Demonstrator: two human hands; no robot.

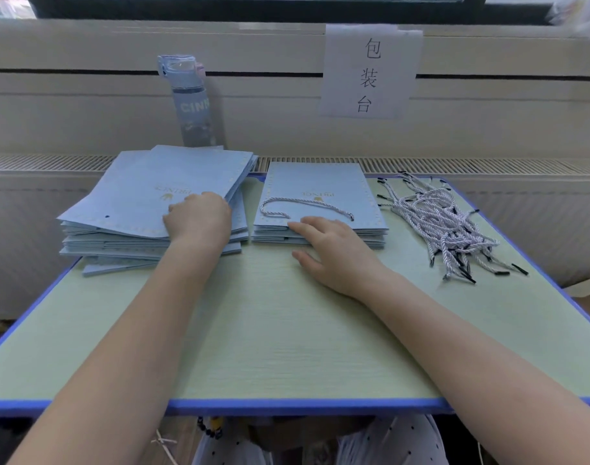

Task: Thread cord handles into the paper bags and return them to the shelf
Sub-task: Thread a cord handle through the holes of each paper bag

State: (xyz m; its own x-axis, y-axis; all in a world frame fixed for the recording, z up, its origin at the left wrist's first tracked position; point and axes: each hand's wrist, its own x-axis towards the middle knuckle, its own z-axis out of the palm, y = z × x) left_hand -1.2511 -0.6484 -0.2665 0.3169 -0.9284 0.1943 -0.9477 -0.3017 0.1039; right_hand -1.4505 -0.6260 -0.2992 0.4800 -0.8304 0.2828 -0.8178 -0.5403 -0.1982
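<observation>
Lying on the pale green blue-edged bench (pixel 270 347), two stacks of flat light-blue paper bags. The left hand (pixel 198 218) curls its fingers onto the left stack's (pixel 136 196) top bag. The right hand (pixel 330 253) lies flat, fingers straight, touching the right stack (pixel 320 182), which is topped by a threaded white twisted cord handle (pixel 307 203). A pile of loose white cords (pixel 438 223) lies further right.

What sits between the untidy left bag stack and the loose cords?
Head view: a neat bag stack, top bag's cord handle threaded, right hand resting on its near edge.
</observation>
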